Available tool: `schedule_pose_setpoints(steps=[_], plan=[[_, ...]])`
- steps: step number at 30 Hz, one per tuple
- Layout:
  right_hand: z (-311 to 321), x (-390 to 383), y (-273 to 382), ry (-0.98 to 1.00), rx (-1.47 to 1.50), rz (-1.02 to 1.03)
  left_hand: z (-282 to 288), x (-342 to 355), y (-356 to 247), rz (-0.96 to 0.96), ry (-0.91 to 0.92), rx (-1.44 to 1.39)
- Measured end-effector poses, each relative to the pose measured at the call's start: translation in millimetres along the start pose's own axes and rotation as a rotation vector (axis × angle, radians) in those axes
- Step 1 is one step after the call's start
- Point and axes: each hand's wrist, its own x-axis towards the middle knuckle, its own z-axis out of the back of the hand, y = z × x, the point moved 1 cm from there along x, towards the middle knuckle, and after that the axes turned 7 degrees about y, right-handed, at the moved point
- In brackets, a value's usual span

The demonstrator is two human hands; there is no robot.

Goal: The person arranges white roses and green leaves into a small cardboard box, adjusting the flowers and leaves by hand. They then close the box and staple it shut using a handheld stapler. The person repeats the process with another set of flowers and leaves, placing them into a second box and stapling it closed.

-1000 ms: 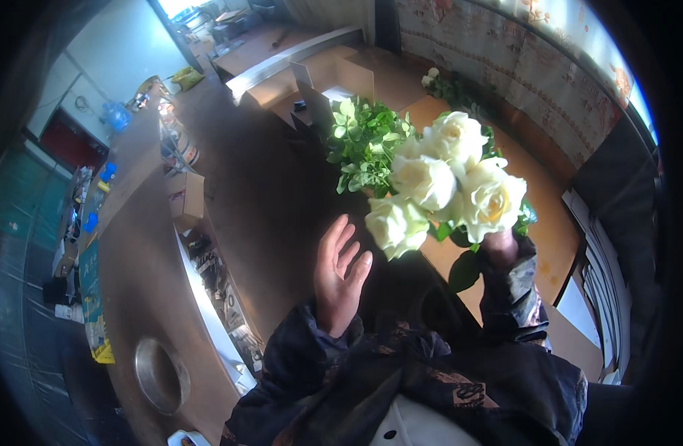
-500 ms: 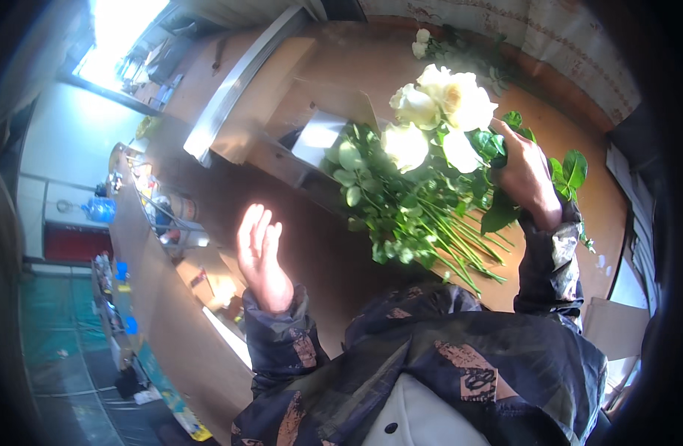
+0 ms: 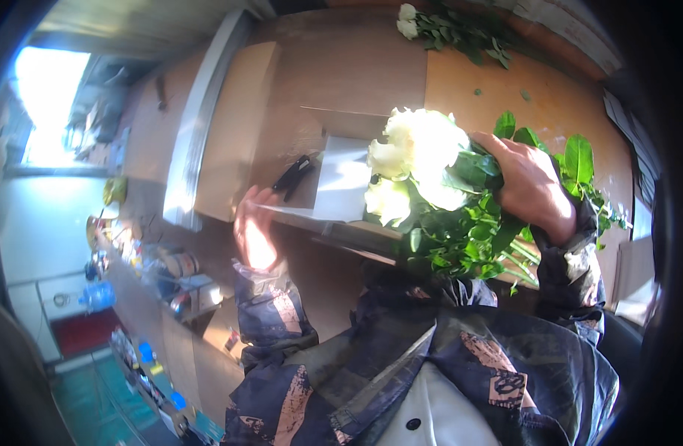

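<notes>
Your R hand was wrapped round the stems of the white roses, just behind the blooms; its fingertips were partly hidden, so exact placement couldn't be told. The roses were in front of you, a bit R of centre, heads pointing L, overlapping the R side of the white sheet in view, w/ leafy greenery just below. Your L hand was at what looked like the sheet's L corner, fingers raised & fairly close together; couldn't tell if they pinched it or only touched (glare washed out a lot there).

Best approach, prob.: a firm-but-light R grip, on stems not petals, w/ heads lifted clear so nothing got dragged or bruised. The L side called for a flat pinch btwn thumb & fingers, slow & low, so the thin corner wouldn't crease or tear. Also worth minding: the black tool lay near the sheet, approx. beside your L fingers, & could've snagged an edge.
</notes>
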Motion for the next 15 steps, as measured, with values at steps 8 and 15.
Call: schedule_pose_setpoints(steps=[8, 15], plan=[[-132.3, 112.0, 131.3, 0.089, -0.085, -0.285, 86.0, 155.6, 92.3, 0.435, 1.088, 0.031], [-185.3, 145.0, 141.5, -0.145, -0.153, -0.3, 68.1, 161.0, 134.3, 0.338, 0.798, 0.119]])
